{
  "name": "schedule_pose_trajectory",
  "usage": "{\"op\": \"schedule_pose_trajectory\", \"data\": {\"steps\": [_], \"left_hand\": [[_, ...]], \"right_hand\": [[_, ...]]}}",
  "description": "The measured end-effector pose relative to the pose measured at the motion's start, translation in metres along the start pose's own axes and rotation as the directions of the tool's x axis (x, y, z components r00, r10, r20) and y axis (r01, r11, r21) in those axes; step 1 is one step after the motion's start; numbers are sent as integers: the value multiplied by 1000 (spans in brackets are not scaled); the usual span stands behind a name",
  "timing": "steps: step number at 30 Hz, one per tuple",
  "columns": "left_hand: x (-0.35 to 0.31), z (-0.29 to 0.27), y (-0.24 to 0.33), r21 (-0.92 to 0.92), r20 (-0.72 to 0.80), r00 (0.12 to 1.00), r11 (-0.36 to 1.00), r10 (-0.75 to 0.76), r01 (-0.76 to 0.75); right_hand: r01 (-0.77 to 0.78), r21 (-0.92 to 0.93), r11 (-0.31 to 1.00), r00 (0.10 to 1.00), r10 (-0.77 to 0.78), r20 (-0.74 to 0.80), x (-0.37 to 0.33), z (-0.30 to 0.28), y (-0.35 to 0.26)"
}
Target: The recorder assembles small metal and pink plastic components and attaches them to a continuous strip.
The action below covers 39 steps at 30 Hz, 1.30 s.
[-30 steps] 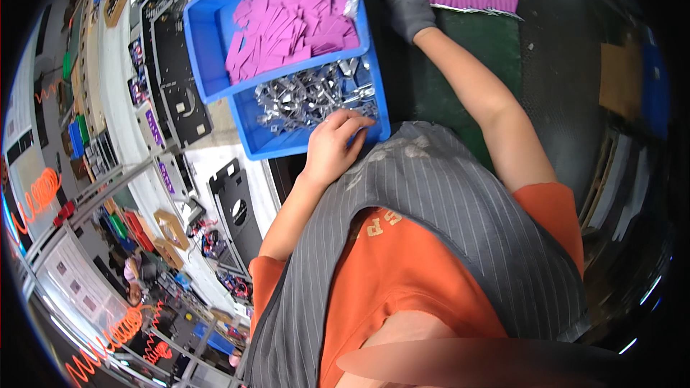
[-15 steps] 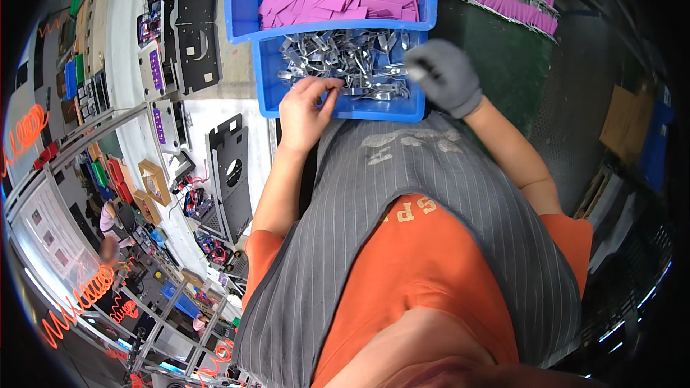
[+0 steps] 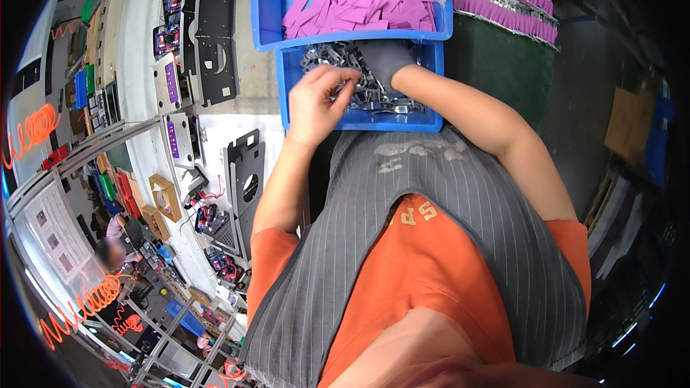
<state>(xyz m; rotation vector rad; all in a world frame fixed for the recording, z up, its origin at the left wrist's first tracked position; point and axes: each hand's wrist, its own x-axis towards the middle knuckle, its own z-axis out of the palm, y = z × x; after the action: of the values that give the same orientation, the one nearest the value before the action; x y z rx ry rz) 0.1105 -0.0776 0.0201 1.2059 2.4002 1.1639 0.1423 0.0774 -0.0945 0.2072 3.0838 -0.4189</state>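
Observation:
My bare left hand (image 3: 321, 103) is over the left side of a blue bin (image 3: 359, 122), fingers curled and thumb brought to the index finger. Whatever sits in that pinch, if anything, is too small to make out. The bin holds a heap of small bent metal clips (image 3: 377, 103). My right hand (image 3: 384, 59), in a grey glove, reaches down into the clips near the bin's far side. Its fingers are hidden, so their grip does not show. Just beyond, a second blue bin (image 3: 359, 39) overlaps the first and contains flat purple pieces (image 3: 363, 0).
Rows of purple pieces with metal clips (image 3: 503, 18) lie on a green surface (image 3: 496, 65) at the far right. To the left, black metal panels (image 3: 215, 50) and small electronic assemblies line a bench. Orange coiled hoses (image 3: 36, 129) hang farther left, near a person.
My gloved right hand has moved left and down from the bin's right edge into the clips. The left hand keeps its pinch over the bin. The whole view has shifted slightly.

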Motion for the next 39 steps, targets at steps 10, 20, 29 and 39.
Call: {"op": "schedule_pose_trajectory", "data": {"steps": [10, 20, 29, 39], "left_hand": [[140, -3, -47, 395, 76, 997, 918, -20, -12], [167, 17, -72, 497, 204, 960, 865, -189, 64], [101, -32, -24, -744, 366, 851, 430, -377, 511], [5, -28, -41, -889, 396, 795, 25, -459, 457]], "right_hand": [[-32, 79, 996, 748, -28, 663, -27, -29, -6], [-146, -39, 989, 952, 151, 266, -24, -3, -12], [-82, 197, 977, 904, -11, 428, -36, -9, 0], [-6, 89, 996, 800, -49, 598, -56, -19, -3]]}}
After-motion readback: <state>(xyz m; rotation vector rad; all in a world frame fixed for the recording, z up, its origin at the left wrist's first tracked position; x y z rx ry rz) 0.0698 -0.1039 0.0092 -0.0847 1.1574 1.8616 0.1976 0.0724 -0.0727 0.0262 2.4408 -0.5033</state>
